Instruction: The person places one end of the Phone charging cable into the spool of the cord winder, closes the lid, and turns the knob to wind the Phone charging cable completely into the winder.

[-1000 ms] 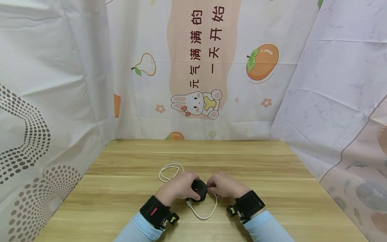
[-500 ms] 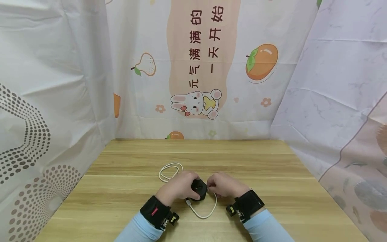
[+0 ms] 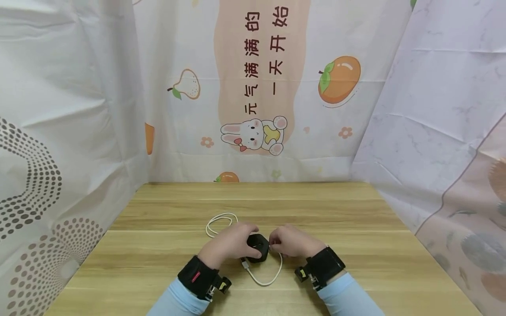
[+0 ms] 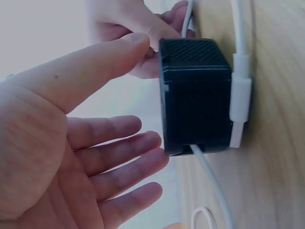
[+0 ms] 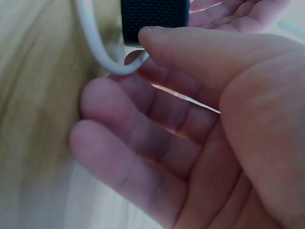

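Note:
On the table lies a black six-sided cable winder [image 3: 258,241] with a textured side, and a thin white cable [image 3: 265,284] comes out through a notch in it. My left hand [image 3: 233,242] is spread round the winder's left side. In the left wrist view its thumb [image 4: 136,40] is close to the winder's edge, and the other fingers lie loosely extended, not gripping. My right hand [image 3: 294,242] pinches the cable between thumb and forefinger against the winder's right side; the thumb partly hides the pinched piece. Beside the winder rests the cable's white USB plug [image 4: 240,95].
More of the white cable lies in loose coils [image 3: 213,226] behind my left hand. The wooden table [image 3: 336,206] reaches back to a printed curtain [image 3: 178,131], with further curtains at both sides.
My left fingers have loosened slightly from the winder. My right hand keeps its place by the winder's right side. The head view has shifted a little.

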`<control>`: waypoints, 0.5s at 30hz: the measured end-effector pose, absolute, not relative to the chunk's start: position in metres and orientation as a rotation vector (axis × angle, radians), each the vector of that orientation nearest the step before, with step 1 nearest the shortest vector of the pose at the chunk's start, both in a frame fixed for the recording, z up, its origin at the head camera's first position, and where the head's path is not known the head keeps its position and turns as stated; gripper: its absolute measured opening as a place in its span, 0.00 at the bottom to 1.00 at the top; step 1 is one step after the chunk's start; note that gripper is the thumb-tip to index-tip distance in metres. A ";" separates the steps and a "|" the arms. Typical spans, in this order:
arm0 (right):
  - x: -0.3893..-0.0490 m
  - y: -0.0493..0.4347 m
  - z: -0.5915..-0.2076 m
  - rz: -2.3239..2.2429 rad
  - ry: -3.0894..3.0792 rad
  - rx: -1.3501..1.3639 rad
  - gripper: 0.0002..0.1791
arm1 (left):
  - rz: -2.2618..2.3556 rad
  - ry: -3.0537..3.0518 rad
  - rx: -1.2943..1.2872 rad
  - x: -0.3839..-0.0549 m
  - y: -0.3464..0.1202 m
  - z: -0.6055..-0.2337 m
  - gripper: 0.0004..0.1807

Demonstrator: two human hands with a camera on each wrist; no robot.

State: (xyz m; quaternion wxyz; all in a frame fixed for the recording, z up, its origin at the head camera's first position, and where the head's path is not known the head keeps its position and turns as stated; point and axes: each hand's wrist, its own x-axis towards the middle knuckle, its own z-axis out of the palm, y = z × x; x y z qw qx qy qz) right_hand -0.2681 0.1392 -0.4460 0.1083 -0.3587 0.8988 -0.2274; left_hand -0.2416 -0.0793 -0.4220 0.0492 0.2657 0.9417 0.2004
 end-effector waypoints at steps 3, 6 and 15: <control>-0.268 0.139 -0.441 -0.646 2.655 -1.071 0.06 | 0.595 2.886 0.800 -0.240 -0.079 -0.418 0.37; -0.267 0.141 -0.436 -0.623 2.673 -1.113 0.05 | 0.573 2.891 0.809 -0.238 -0.078 -0.419 0.38; -0.263 0.146 -0.424 -0.619 2.674 -1.048 0.17 | 0.569 2.880 0.827 -0.239 -0.075 -0.428 0.44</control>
